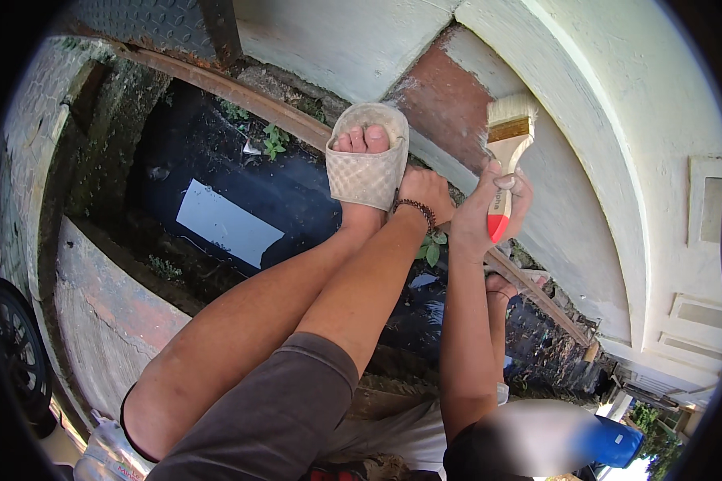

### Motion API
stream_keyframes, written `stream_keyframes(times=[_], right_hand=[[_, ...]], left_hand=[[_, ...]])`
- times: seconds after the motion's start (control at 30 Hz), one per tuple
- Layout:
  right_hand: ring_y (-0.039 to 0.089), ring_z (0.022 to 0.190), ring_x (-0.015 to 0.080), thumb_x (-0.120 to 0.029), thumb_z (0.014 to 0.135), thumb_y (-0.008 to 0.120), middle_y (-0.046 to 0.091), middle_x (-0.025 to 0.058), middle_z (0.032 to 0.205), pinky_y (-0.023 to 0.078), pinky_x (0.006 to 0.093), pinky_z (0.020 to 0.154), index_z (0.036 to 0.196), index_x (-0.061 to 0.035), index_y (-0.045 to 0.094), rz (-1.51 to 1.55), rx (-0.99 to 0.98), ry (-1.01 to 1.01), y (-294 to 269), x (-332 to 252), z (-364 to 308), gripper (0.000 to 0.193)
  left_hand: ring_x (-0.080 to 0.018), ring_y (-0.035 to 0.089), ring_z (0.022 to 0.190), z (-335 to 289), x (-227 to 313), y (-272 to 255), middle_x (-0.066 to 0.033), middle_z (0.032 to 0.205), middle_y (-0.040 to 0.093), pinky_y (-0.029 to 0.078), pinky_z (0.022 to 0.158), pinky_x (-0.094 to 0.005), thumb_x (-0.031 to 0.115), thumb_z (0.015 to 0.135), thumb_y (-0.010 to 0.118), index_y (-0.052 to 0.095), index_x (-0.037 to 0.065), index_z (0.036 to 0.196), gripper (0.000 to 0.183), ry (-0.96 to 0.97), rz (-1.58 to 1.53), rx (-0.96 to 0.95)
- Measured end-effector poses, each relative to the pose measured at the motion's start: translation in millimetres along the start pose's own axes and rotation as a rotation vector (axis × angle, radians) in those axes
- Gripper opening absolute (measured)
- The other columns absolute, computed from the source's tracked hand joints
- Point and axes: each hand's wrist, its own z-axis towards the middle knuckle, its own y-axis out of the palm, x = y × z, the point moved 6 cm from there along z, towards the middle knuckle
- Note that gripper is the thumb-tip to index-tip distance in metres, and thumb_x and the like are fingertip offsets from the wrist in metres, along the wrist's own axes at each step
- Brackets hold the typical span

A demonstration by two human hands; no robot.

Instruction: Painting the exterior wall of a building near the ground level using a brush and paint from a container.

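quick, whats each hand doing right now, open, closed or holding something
Left hand: beside the beige sandal; fingers mostly hidden, open or closed cannot be told.
Right hand: closed, holding the paintbrush.

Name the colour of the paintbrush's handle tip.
The handle tip is red, best seen in the head view.

Dark sleeve, dark bracelet and a pale slipper.
The wearer's charcoal-grey sleeve (265,409) ends in a stitched hem; a dark, bead-like bracelet (417,207) circles the wrist of the left hand (431,191); the slipper (365,178) is open-toed, off-white, with a diamond-patterned strap.
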Motion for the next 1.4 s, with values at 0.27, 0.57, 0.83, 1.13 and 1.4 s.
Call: stream_keyframes(times=[0.27,0.57,0.83,1.13,1.4], right_hand=[[0.060,0.082,0.0161,0.003,0.087,0.068,0.062,0.0114,0.097,0.050,0.0279,0.073,0.090,-0.0026,0.056,-0.063,-0.273,-0.455,36,-19,33,0.014],[0.052,0.092,0.0263,0.001,0.089,0.061,0.055,0.0139,0.092,0.046,0.0418,0.077,0.094,0.0008,0.053,-0.105,0.351,-0.050,-76,13,12,0.009],[0.053,0.086,0.0347,0.000,0.084,0.062,0.053,0.0172,0.101,0.045,0.0440,0.076,0.099,-0.0002,0.058,-0.357,-0.018,-0.422,82,-68,-13,0.015],[0.064,0.080,0.0254,0.003,0.081,0.071,0.063,0.0160,0.098,0.052,0.0337,0.072,0.092,-0.0014,0.059,0.099,-0.270,-0.089,22,-6,48,0.017],[0.066,0.080,0.0260,0.005,0.081,0.072,0.066,0.0164,0.095,0.053,0.0324,0.073,0.091,0.0000,0.060,0.094,-0.305,-0.262,44,-41,19,0.016]], left_hand=[[-0.0287,0.069,0.096,-26,41,-61,-0.0163,0.099,0.072,0.046,0.086,-0.0459,0.039,0.085,0.055,0.074,0.007,0.098,0.039,0.058,-0.057,-0.061],[-0.0295,0.069,0.090,-29,35,-75,-0.0153,0.089,0.072,0.047,0.088,-0.0432,0.039,0.079,0.057,0.074,0.006,0.089,0.039,0.008,-0.097,-0.004],[-0.0301,0.069,0.091,-18,-2,-23,-0.0144,0.089,0.071,0.048,0.089,-0.0422,0.041,0.083,0.058,0.073,0.008,0.094,0.038,0.102,-0.271,0.484],[-0.0301,0.066,0.100,-23,64,-56,-0.0170,0.103,0.069,0.043,0.089,-0.0445,0.039,0.086,0.051,0.070,0.011,0.105,0.038,0.108,-0.034,-0.094],[-0.0303,0.059,0.107,-67,-62,-106,-0.0208,0.111,0.061,0.043,0.091,-0.0474,0.039,0.091,0.049,0.056,0.011,0.112,0.035,-0.374,0.124,0.735]])
